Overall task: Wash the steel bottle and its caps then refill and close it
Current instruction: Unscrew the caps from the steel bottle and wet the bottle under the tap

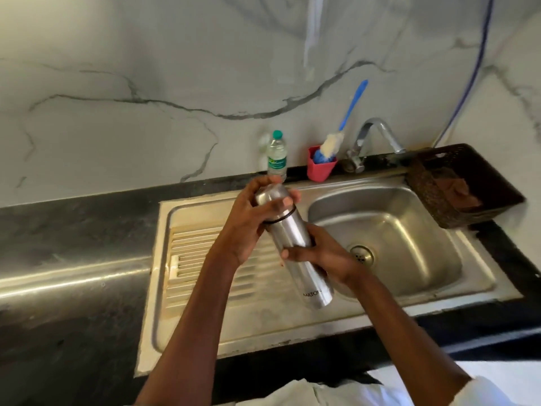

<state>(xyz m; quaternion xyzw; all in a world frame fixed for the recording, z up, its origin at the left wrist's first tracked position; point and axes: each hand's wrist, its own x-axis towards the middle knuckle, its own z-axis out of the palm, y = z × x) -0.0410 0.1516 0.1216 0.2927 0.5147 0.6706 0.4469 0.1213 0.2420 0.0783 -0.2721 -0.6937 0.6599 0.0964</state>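
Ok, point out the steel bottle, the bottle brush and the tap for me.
steel bottle (pixel 295 235): head view, on its bare middle body between the hands.
bottle brush (pixel 332 143): head view, on its white bristle head.
tap (pixel 380 127): head view, on the spout's bend.

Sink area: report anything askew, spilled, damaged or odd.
Nothing is spilled or broken. The steel bottle is held tilted over the sink, cap on, left hand on the cap, right hand round the body. Only brownish staining along the drainboard edges stands out.

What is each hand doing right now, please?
Left hand: closed round the cap of the steel bottle.
Right hand: closed round the steel bottle's body.
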